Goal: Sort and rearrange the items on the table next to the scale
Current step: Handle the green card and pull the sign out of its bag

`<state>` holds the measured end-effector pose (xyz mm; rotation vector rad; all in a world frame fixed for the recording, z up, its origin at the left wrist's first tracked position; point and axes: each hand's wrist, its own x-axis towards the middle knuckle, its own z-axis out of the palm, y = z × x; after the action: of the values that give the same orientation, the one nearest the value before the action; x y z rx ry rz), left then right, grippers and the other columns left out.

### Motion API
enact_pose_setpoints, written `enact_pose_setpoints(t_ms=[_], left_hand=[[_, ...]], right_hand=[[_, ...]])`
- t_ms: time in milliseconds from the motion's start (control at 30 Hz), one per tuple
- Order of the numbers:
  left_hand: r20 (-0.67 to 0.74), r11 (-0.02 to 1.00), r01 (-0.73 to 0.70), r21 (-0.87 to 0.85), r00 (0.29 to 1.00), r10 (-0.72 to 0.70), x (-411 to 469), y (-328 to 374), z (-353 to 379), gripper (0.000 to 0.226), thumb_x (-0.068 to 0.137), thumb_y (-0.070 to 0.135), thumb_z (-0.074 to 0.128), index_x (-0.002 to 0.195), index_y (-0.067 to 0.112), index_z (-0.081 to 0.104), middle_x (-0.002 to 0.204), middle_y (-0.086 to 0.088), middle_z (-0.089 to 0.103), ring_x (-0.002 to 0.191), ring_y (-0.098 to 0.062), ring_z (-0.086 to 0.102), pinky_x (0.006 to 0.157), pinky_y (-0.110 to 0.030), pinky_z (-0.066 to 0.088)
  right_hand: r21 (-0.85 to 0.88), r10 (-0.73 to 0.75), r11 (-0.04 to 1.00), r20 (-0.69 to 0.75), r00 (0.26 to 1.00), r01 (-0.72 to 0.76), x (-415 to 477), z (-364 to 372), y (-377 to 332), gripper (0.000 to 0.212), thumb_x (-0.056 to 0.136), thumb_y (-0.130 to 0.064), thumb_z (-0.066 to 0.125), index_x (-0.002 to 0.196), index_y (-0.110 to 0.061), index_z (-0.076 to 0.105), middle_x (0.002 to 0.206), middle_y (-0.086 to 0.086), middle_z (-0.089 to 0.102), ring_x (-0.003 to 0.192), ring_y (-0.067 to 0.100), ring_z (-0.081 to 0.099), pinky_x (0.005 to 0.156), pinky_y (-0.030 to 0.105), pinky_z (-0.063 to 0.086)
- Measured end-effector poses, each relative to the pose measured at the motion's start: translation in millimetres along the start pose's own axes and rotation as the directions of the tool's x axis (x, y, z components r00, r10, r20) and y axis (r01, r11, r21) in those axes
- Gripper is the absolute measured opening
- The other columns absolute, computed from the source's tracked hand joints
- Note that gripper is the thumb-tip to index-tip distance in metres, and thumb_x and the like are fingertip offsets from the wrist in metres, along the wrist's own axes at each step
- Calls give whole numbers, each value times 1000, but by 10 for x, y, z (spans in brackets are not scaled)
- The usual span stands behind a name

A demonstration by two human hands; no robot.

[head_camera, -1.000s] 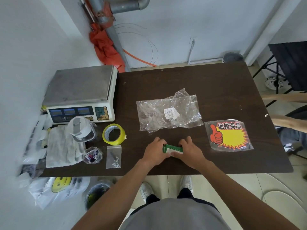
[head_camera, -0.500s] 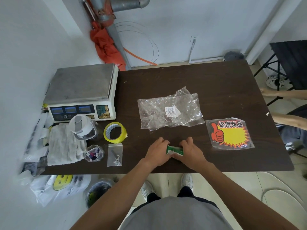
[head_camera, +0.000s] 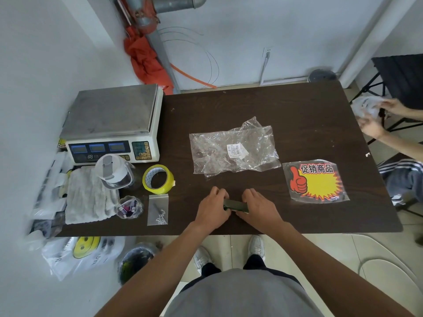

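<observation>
A small green box [head_camera: 235, 205] lies near the front edge of the dark table [head_camera: 297, 115]. My left hand [head_camera: 212, 210] grips its left end and my right hand [head_camera: 258, 210] grips its right end. Only its dark green middle shows between my fingers. A white scale [head_camera: 114, 124] with a steel pan stands at the table's back left. In front of it are a yellow tape roll [head_camera: 158, 179], a small zip bag of screws [head_camera: 158, 210], a clear cup of batteries [head_camera: 130, 207], a white lidded jar [head_camera: 113, 171] and a grey cloth [head_camera: 88, 195].
A crumpled clear plastic bag [head_camera: 233, 149] lies mid-table. A red and yellow promotion sign [head_camera: 314, 179] in a sleeve lies to the right. Another person's hands [head_camera: 375, 115] work beyond the right edge. Bags [head_camera: 80, 252] sit on the floor at the front left.
The box has turned in my hands: its white and light green face no longer shows, only a dark green side. Both hands stay at the same spot. The other person's hands have risen.
</observation>
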<state>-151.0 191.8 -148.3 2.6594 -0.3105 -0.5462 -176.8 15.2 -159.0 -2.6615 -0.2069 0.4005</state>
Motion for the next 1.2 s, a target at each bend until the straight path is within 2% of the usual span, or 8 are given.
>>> enact_pose_setpoints(t_ms=[233,467,667,800,967,1100,1200], left_hand=[[23,999,17,-31,1000,-16,-56,24,65,35,86,21,71,118,19,57,120,0,48,94,-25,64,85,-35,50],[-3,998,23,-55,1000,-23,-73,8,78,26,90,16,66,114,19,57,118,-1,49,92,-28,64,85,-40,52],[-48,996,80,-43,995,-82,-106,-87,36,28,88,16,65,114,19,57,117,-1,50,93,-27,65,86,-42,53],[-10,997,71,10,997,-71,-161,-135,47,30,89,19,65,118,19,55,120,-1,50,91,-25,65,83,-39,55],[1,999,43,33,999,-43,-174,-132,61,29,92,14,60,120,17,54,119,-6,52,91,-29,64,80,-42,55],[-12,998,29,48,1000,-28,-223,-193,38,30,93,17,60,122,18,53,119,-5,53,93,-30,64,77,-38,50],[-26,997,51,53,998,-50,-259,-254,39,30,95,21,60,124,19,54,119,-5,55,97,-31,64,83,-43,50]], right_hand=[[-53,98,994,146,984,-91,-38,19,-25,46,86,-39,67,120,-17,45,117,2,46,88,32,65,63,35,44],[-29,162,987,107,981,-160,18,3,-77,42,88,-40,67,114,-12,48,113,7,47,91,38,63,67,37,45],[79,106,990,103,989,-115,111,-1,-174,32,89,-30,65,111,-14,48,111,6,46,80,37,61,71,44,52],[91,67,992,190,979,-86,123,54,-194,36,86,-22,67,115,-13,46,114,8,43,83,39,62,73,47,52],[105,40,993,162,986,-57,178,82,-237,33,88,-15,63,117,-11,47,116,9,43,80,38,61,71,45,52],[121,11,992,175,985,-33,239,95,-272,32,88,-15,62,117,-11,47,118,10,43,81,34,61,73,44,52],[148,38,987,175,984,-64,283,140,-301,33,89,-12,61,119,-8,48,121,11,43,88,35,60,76,39,48]])
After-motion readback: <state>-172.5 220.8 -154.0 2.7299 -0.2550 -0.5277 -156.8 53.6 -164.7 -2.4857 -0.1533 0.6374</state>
